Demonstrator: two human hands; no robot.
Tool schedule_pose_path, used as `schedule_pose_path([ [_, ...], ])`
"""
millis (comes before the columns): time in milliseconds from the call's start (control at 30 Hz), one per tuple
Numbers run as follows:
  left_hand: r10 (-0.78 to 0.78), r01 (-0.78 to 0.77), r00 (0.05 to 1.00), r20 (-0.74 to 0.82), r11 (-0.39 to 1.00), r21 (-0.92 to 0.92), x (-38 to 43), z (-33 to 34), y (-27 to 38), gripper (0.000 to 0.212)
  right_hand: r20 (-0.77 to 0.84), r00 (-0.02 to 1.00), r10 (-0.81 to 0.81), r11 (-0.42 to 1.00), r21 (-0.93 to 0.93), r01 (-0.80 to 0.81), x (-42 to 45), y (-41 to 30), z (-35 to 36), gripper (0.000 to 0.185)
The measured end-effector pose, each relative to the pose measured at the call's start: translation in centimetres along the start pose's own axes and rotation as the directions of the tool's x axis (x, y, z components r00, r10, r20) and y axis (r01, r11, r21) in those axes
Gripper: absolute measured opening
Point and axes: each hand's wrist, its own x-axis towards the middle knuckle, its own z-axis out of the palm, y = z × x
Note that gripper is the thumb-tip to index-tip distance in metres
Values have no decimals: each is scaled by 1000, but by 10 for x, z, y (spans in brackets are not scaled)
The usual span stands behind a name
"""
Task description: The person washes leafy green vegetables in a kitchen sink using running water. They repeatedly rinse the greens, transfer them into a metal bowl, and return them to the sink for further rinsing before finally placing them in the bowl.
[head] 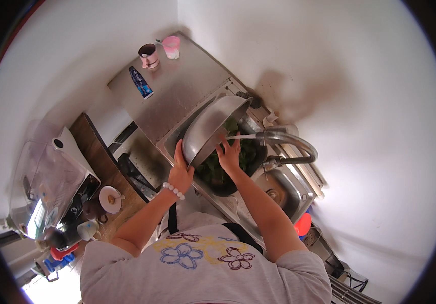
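A large stainless steel bowl (210, 125) is tilted on its side over the sink, its mouth facing the faucet. My left hand (181, 171), with a beaded bracelet at the wrist, grips the bowl's near rim. Green leafy vegetables (212, 169) lie in a dark basin or sink bowl (223, 193) below it. My right hand (228, 154) is over the leaves beside the bowl's mouth, fingers spread, under the faucet spout; some fingertips are hard to make out. The curved metal faucet (297, 138) reaches in from the right, with a pale stream at its outlet.
A second sink basin (277, 190) lies to the right. On the metal counter (187, 83) stand a pink mug (149, 57), a pink cup (171, 47) and a blue tube (141, 83). A wooden counter at left bears a white lid (110, 199) and a white cup (88, 230).
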Motion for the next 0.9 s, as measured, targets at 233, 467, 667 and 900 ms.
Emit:
schedule_pose_path([
  [233,-156,181,982,105,934,-307,10,-17,-20,83,110,993,48,979,-202,-25,31,-1,8,59],
  [467,-69,62,995,-66,994,-95,14,-22,-39,85,320,819,477,825,159,-543,8,26,17,47],
  [667,-100,74,986,-136,980,-183,11,-25,-26,90,717,548,431,-325,690,-647,38,34,-5,23],
  [900,39,-48,983,-181,998,-45,8,-26,-16,83,753,500,428,-512,658,-553,43,27,-18,24],
])
